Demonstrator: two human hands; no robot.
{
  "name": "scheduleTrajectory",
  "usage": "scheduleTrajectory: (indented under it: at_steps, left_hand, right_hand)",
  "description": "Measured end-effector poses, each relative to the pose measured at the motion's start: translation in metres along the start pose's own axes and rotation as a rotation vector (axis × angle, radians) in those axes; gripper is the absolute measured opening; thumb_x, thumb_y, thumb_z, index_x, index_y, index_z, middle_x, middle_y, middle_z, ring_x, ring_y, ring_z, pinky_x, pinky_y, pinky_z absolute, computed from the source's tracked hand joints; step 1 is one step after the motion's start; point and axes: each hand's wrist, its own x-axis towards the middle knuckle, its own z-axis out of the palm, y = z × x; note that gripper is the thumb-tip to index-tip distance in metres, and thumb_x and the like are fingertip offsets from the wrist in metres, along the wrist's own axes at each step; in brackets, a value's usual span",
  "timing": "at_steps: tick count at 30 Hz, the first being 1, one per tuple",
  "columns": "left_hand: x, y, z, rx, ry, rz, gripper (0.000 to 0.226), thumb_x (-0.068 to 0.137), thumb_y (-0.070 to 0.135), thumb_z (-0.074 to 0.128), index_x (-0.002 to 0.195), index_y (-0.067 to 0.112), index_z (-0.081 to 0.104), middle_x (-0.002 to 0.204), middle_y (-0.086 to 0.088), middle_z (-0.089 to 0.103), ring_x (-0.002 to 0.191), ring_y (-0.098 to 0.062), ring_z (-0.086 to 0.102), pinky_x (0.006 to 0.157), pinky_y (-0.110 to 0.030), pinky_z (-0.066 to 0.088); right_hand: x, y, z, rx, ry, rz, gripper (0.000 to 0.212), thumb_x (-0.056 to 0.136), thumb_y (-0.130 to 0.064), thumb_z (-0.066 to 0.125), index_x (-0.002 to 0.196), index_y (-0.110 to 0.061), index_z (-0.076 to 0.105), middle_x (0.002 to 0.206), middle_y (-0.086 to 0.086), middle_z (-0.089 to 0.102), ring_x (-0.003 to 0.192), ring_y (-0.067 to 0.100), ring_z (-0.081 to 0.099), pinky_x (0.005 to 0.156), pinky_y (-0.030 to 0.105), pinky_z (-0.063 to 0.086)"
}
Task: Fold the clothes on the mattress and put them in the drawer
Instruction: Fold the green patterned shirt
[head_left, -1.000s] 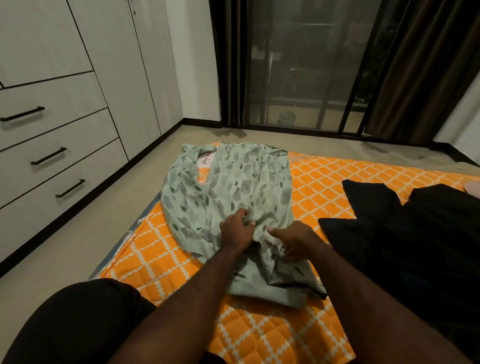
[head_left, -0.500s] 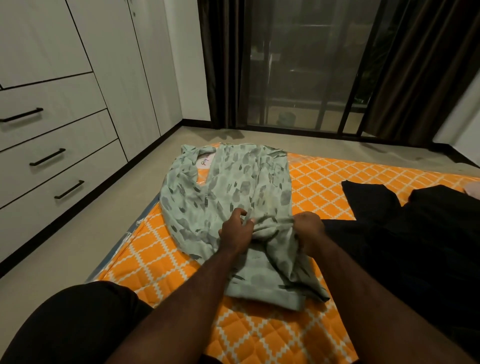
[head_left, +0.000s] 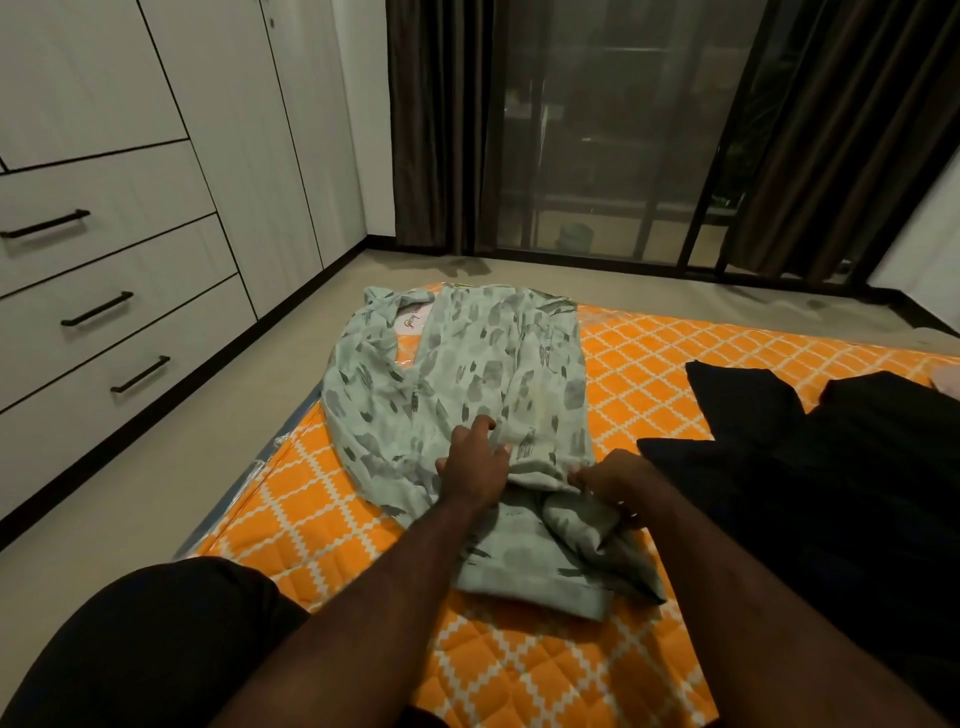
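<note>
A pale green shirt with grey brush marks (head_left: 467, 374) lies lengthwise on the orange quilted mattress (head_left: 649, 353), collar at the far end. My left hand (head_left: 472, 462) lies on the shirt's middle with fingers spread, pressing the cloth down. My right hand (head_left: 618, 480) grips a bunched fold of the shirt's right lower side, fingers curled round the cloth. The shirt's hem lies nearest me. On the left wall stand three white drawers, the middle one (head_left: 104, 306) with a black bar handle; all are shut.
A heap of black clothing (head_left: 810, 467) covers the mattress's right side, touching my right wrist. My knee in black trousers (head_left: 156, 634) is at the lower left. Grey floor (head_left: 171, 457) separates mattress and drawers. Dark curtains and a glass door stand behind.
My right hand has drawn the shirt's right lower side inward and down into a bunch. My left hand's fingers have opened out flat on the cloth.
</note>
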Motion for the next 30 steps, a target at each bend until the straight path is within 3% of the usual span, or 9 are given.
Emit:
scheduleTrajectory:
  at_steps: [3,6,9,12,15,19,22,27,30]
  left_hand:
    - [-0.002,0.000,0.001,0.059,0.031,0.109,0.045,0.093,0.044,0.065,0.134,0.036,0.047,0.133,-0.002,0.039,0.117,-0.021,0.050,0.103,-0.044,0.032]
    - [-0.004,0.002,0.000,0.046,0.017,0.175,0.053,0.090,0.050,0.064,0.138,0.041,0.043,0.135,0.001,0.032,0.122,-0.018,0.044,0.105,-0.046,0.030]
    - [-0.005,0.001,0.002,0.068,-0.049,0.174,0.051,0.091,0.053,0.060,0.138,0.042,0.043,0.139,0.000,0.031,0.126,-0.021,0.044,0.106,-0.047,0.029]
    - [-0.004,0.000,0.003,0.101,-0.128,0.171,0.050,0.091,0.055,0.060,0.136,0.035,0.051,0.137,-0.002,0.041,0.125,-0.023,0.047,0.107,-0.045,0.030]
    - [-0.002,0.002,0.003,0.107,-0.163,0.186,0.046,0.089,0.055,0.063,0.127,0.028,0.061,0.128,-0.001,0.052,0.119,-0.021,0.051,0.101,-0.039,0.033]
    - [-0.004,0.005,0.000,-0.012,-0.145,0.250,0.050,0.092,0.042,0.070,0.134,0.019,0.060,0.129,-0.003,0.049,0.107,-0.008,0.049,0.099,-0.025,0.040]
    - [-0.005,0.005,0.000,-0.019,-0.165,0.266,0.056,0.091,0.043,0.069,0.141,0.023,0.055,0.133,-0.002,0.044,0.115,-0.012,0.051,0.102,-0.026,0.042]
    - [-0.004,0.003,0.001,0.069,-0.322,0.256,0.063,0.091,0.047,0.067,0.147,0.025,0.048,0.139,-0.006,0.044,0.126,-0.022,0.053,0.102,-0.030,0.042]
    - [-0.004,0.006,-0.001,0.062,-0.237,0.230,0.049,0.094,0.049,0.060,0.140,0.033,0.054,0.136,-0.006,0.049,0.124,-0.025,0.052,0.104,-0.041,0.046]
  right_hand:
    - [-0.008,-0.003,-0.018,0.096,-0.213,0.120,0.064,0.088,-0.060,0.070,0.108,-0.001,0.061,0.103,0.012,0.066,0.094,0.025,0.066,0.085,0.036,0.060]
    - [-0.017,-0.005,-0.026,-0.097,-0.467,0.210,0.061,0.085,-0.067,0.067,0.094,-0.006,0.060,0.087,0.005,0.062,0.077,0.015,0.057,0.064,0.024,0.053]
    - [-0.009,-0.003,-0.017,-0.149,-0.588,0.199,0.048,0.088,-0.054,0.073,0.101,-0.009,0.064,0.098,0.005,0.070,0.085,0.015,0.064,0.068,0.026,0.056]
    - [-0.010,-0.008,-0.004,-0.164,-0.642,0.138,0.024,0.102,-0.028,0.063,0.110,-0.005,0.065,0.114,0.012,0.073,0.084,0.015,0.071,0.062,0.028,0.060]
    - [-0.022,-0.008,0.005,0.149,-0.636,0.024,0.025,0.105,-0.009,0.052,0.128,0.001,0.052,0.101,0.019,0.073,0.085,0.025,0.076,0.066,0.038,0.063]
    - [-0.039,-0.010,0.008,0.551,-0.795,-0.028,0.015,0.104,0.000,0.048,0.114,0.001,0.058,0.094,0.017,0.064,0.075,0.025,0.072,0.069,0.044,0.063]
    - [-0.036,-0.011,0.007,0.434,-0.756,0.042,0.013,0.103,-0.012,0.056,0.110,-0.001,0.060,0.083,0.012,0.064,0.069,0.021,0.067,0.076,0.043,0.064]
    - [-0.029,-0.011,-0.014,-0.079,-0.598,0.157,0.040,0.097,-0.044,0.068,0.101,-0.004,0.065,0.094,0.009,0.069,0.081,0.021,0.067,0.072,0.033,0.058]
    - [-0.019,-0.019,-0.029,-0.227,-0.339,-0.079,0.053,0.086,-0.051,0.078,0.114,-0.008,0.065,0.108,0.008,0.069,0.095,0.024,0.069,0.077,0.036,0.060]
